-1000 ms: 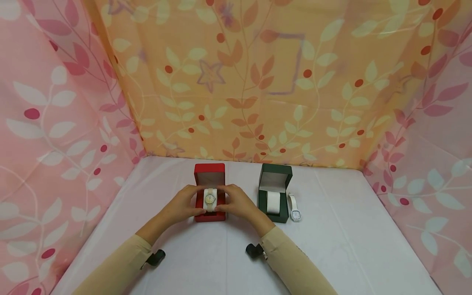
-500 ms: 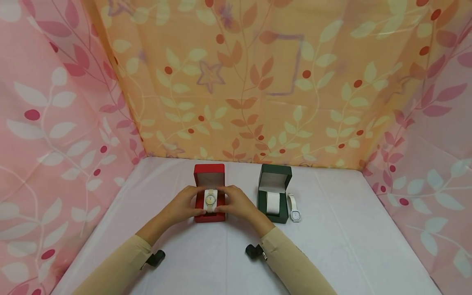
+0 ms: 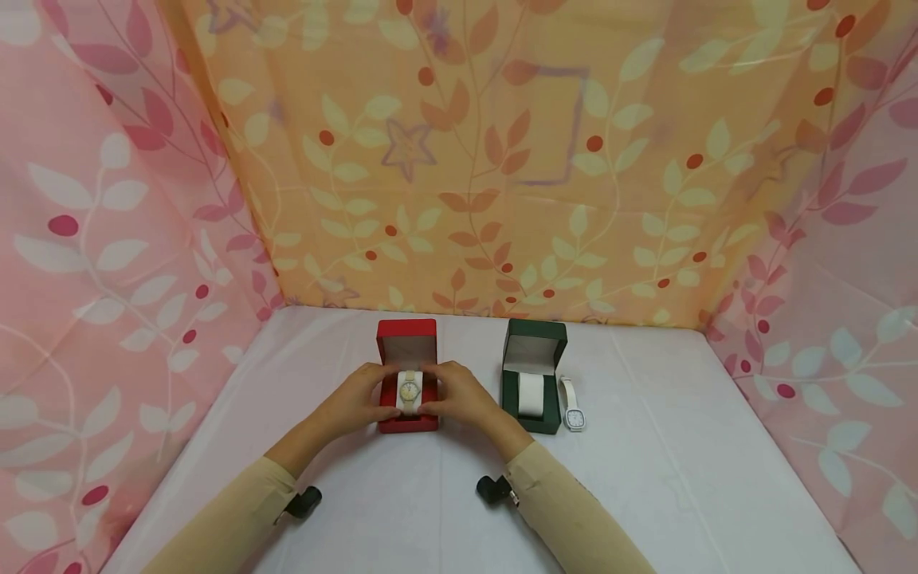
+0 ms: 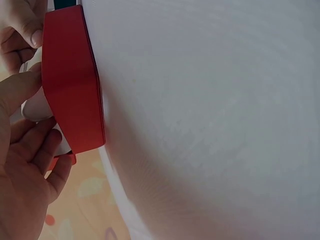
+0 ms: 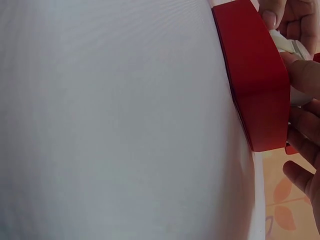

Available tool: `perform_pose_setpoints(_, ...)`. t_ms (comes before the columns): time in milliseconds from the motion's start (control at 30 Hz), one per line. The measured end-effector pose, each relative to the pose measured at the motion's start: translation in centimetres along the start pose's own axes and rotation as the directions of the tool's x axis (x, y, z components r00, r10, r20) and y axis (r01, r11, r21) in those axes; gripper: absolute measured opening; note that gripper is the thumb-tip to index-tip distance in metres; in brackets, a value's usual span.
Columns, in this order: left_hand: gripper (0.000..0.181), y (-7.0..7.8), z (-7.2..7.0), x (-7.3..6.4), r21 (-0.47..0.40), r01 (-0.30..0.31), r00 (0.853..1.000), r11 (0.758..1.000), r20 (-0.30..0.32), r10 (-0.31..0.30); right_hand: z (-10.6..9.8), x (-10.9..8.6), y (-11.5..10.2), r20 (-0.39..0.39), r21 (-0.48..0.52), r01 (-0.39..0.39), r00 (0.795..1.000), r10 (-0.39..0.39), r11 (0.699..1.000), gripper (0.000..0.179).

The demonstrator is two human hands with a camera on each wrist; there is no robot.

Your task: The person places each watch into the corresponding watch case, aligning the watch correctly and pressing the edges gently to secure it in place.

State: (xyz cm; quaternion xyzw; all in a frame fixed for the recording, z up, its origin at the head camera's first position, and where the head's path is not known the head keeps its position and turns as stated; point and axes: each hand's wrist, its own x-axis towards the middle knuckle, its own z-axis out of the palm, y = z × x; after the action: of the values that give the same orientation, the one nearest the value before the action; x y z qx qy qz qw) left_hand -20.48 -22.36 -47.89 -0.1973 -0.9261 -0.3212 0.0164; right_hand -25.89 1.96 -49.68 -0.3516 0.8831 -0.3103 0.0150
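Note:
In the head view, a watch (image 3: 409, 391) with a pale strap and round face is wrapped on a white cushion (image 3: 419, 378) inside the open red watch box (image 3: 407, 426). My left hand (image 3: 363, 395) grips the cushion from its left side, thumb near the front and fingers toward the back. From the opposite side, my right hand (image 3: 460, 391) grips it the same way. Both wrist views show the thumbs over the box's front wall, with the cushion (image 4: 36, 107) partly hidden behind the fingers and the red wall (image 5: 255, 75).
An open green watch box (image 3: 553, 421) stands to the right, with a bare white cushion (image 3: 531, 395) in it. Beside it lies a second watch (image 3: 574, 418) with a white strap and squarish face. Patterned cloth (image 3: 459, 199) hangs behind the white table (image 3: 402, 510).
The cushion with the watch has sunk very slightly in the red box, both hands still on it. The green box and the second watch stay put.

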Motion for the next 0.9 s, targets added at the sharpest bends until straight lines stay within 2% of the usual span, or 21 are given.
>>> perform_pose_setpoints(300,0.063,0.25,0.07,0.15,0.020,-0.007,1.000,1.000,-0.002,0.007,-0.10,-0.01,-0.31,-0.010,-0.024,0.011,1.000,-0.012,1.000,0.058)
perform_pose_setpoints(533,0.063,0.07,0.38,0.21,0.051,-0.008,1.000,0.999,-0.019,0.009,-0.04,-0.20,-0.35,-0.017,0.002,-0.001,1.000,0.001,1.000,0.057)
perform_pose_setpoints(700,0.063,0.14,0.37,0.14,0.050,0.006,1.000,0.999,-0.029,-0.005,0.08,-0.18,-0.22,-0.053,0.036,0.033,0.998,-0.031,0.999,0.055)
perform_pose_setpoints(900,0.062,-0.12,0.26,0.07,0.048,-0.023,0.998,0.999,-0.053,0.025,0.09,-0.16,-0.22,-0.077,0.057,0.050,0.996,-0.046,0.997,0.052)
